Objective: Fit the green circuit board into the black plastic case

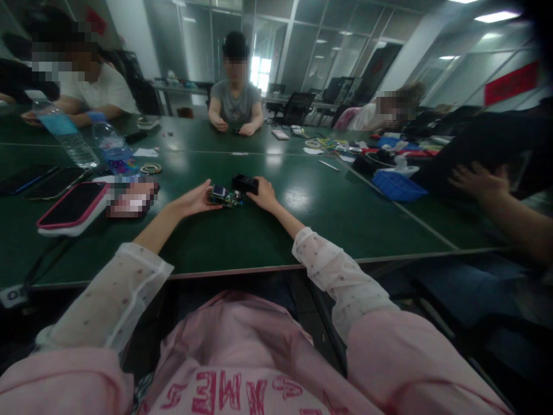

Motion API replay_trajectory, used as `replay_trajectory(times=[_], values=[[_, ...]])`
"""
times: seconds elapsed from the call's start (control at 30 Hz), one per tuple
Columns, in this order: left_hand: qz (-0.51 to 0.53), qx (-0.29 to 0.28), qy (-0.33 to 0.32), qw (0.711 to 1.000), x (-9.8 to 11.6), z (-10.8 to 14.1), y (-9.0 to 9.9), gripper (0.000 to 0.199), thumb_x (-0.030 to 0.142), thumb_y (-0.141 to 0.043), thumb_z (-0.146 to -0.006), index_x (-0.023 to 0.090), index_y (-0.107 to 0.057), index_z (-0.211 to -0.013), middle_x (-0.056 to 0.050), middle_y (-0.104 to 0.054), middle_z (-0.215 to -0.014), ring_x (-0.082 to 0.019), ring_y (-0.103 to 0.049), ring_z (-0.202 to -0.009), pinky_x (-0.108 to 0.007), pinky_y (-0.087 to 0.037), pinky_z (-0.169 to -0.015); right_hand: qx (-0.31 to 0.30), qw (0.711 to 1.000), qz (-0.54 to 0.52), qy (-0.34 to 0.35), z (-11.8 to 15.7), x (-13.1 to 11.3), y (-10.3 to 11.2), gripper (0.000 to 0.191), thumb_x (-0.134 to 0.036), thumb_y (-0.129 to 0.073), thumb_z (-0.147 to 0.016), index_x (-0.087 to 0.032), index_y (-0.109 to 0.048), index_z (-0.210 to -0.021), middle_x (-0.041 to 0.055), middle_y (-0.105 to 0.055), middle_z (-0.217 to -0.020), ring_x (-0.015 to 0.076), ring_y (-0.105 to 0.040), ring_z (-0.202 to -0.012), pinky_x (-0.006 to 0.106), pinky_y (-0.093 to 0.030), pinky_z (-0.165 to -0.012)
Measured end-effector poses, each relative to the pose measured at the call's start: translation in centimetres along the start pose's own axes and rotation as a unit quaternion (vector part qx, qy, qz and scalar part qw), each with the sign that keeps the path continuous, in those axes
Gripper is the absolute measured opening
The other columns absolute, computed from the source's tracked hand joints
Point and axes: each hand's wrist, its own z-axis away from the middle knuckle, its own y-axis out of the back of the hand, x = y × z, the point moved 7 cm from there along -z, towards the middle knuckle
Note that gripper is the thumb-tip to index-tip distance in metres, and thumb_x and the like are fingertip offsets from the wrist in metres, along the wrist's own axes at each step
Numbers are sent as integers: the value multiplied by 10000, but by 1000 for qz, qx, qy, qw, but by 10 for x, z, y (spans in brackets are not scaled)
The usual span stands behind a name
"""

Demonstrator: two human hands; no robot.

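Over the green table, my left hand (199,199) grips a green circuit board (231,201) by its left end. A small dark block with a pale edge (219,191) sits on the board near my fingers. My right hand (264,195) is closed around a black box-shaped case (245,183), its thumb and fingers at the right end. The case is just behind and to the right of the board; whether the two touch I cannot tell. Fine parts on the board are too small to make out.
Left of my hands lie a pink-rimmed phone (75,204) on a white box and a blurred pink item (133,199). Two water bottles (114,147) stand behind them. A blue basket (397,183) and cables are at right. A co-worker's hand (481,181) is far right; people sit opposite.
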Motion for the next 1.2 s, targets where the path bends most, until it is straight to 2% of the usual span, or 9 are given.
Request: replay_trajectory(times=[0.1,0.23,0.3,0.4,0.47,0.53,0.63,0.87,1.2], values=[[-5,2,3,1000,0,1,-1,398,496,-390,-996,167,-615,-989,-108,-666,-1077,-230,-629,-1031,-440,-498,-981,-2,1000,0,0,0,0,0,601,-320,-665,-802,-158,-447,-1338,187,-549,-1321,378,-487,-1208,556,-451,-945],[-16,-26,-2,1000,1,4,-5,560,646,-400,-933,153,-611,-1091,-160,-638,-1207,-272,-607,-1131,-442,-487,-998,2,1000,-3,3,-1,1,0,603,-324,-671,-798,-185,-446,-1340,168,-553,-1312,377,-491,-1196,559,-454,-935],[-29,-36,-17,999,2,6,-7,550,638,-458,-917,156,-604,-1139,-163,-615,-1255,-278,-598,-1158,-449,-476,-1014,0,1000,-1,2,-1,2,-1,602,-323,-664,-805,-185,-441,-1346,166,-548,-1314,373,-487,-1202,552,-457,-938],[-86,-40,-59,994,4,7,-9,379,372,-679,-869,182,-594,-1185,-128,-607,-1262,-252,-608,-1138,-455,-455,-1037,-9,1000,6,-1,-1,2,-2,612,-323,-661,-809,-153,-436,-1352,185,-541,-1319,375,-482,-1208,542,-456,-946],[-152,-30,-96,983,5,6,-10,489,168,-785,-742,188,-594,-1192,-104,-625,-1219,-234,-613,-1115,-448,-423,-1060,-9,1000,6,-1,-1,2,-2,616,-325,-665,-804,-155,-438,-1351,187,-544,-1318,381,-483,-1204,551,-453,-945],[-221,-7,-135,966,8,5,-8,585,94,-831,-632,173,-605,-1166,-94,-647,-1164,-236,-609,-1110,-442,-382,-1084,-6,1000,3,0,-1,2,-1,613,-324,-665,-800,-175,-439,-1350,177,-547,-1318,382,-486,-1201,560,-450,-942],[-292,24,-175,940,10,1,-2,533,157,-849,-602,164,-620,-1083,-93,-665,-1104,-259,-609,-1096,-457,-381,-1063,-6,1000,3,-1,-1,2,-1,614,-322,-663,-802,-185,-433,-1355,170,-542,-1324,376,-485,-1206,558,-448,-944],[-409,31,-221,885,11,-4,2,507,265,-847,-612,205,-625,-1064,-62,-666,-1035,-259,-622,-1013,-461,-417,-997,-7,1000,13,2,-2,3,-4,620,-332,-664,-805,-177,-430,-1358,177,-538,-1331,380,-480,-1212,559,-445,-952],[-448,13,-218,867,12,0,-1,544,306,-839,-636,241,-632,-1135,-50,-647,-1115,-270,-599,-1111,-444,-390,-1053,12,1000,-14,-6,1,-1,1,679,-321,-705,-773,-199,-413,-1374,174,-531,-1322,389,-481,-1200,578,-432,-958]])
